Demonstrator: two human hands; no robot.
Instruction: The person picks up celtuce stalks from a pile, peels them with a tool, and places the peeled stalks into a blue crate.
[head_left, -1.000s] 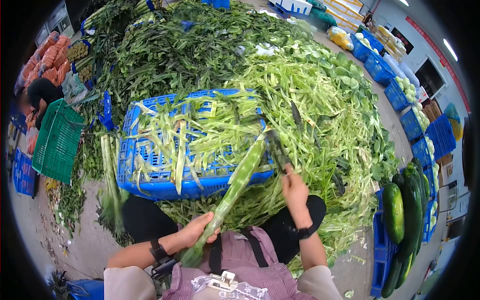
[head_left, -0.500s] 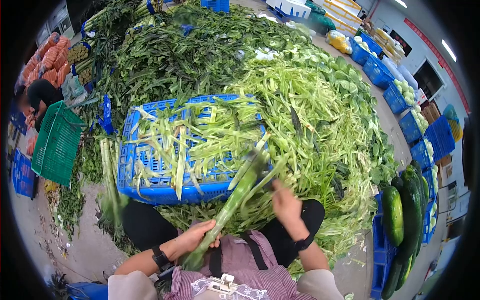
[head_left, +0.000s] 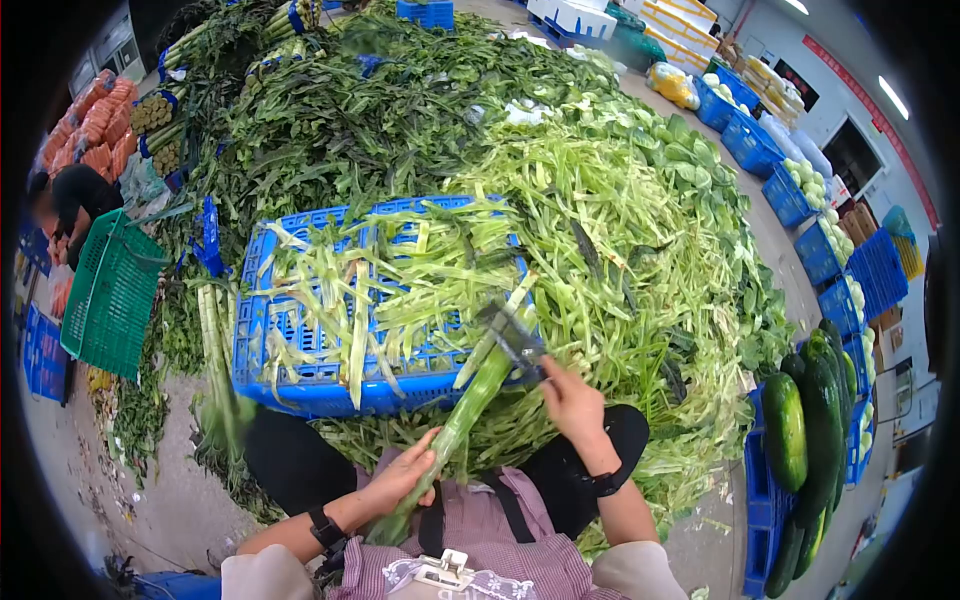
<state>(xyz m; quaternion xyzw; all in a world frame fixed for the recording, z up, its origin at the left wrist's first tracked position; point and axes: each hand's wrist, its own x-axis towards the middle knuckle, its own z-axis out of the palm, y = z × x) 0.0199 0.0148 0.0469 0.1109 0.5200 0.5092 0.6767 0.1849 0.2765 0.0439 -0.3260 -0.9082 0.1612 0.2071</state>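
Observation:
My left hand (head_left: 405, 474) is wrapped round the lower part of a thick green celtuce stem (head_left: 468, 408). The stem slants up and away from my lap, its pale upper end reaching over the edge of a blue plastic crate (head_left: 330, 397). In my right hand (head_left: 576, 408) is a dark-handled peeler (head_left: 520, 347), its head lying across the upper part of the stem. Long pale-green peelings (head_left: 358, 325) are strewn over the crate's slatted top and heaped to its right.
Dark leaves (head_left: 330, 130) pile up behind the crate. Several unpeeled stems (head_left: 215, 330) lean at its left, near a green basket (head_left: 108, 300) and a bending person (head_left: 85, 195). Large dark-green gourds (head_left: 822, 420) rest on blue crates at right.
The peeler has come back onto the upper stem, and the strip that hung off the stem's right side now dangles below it. My left hand has barely moved.

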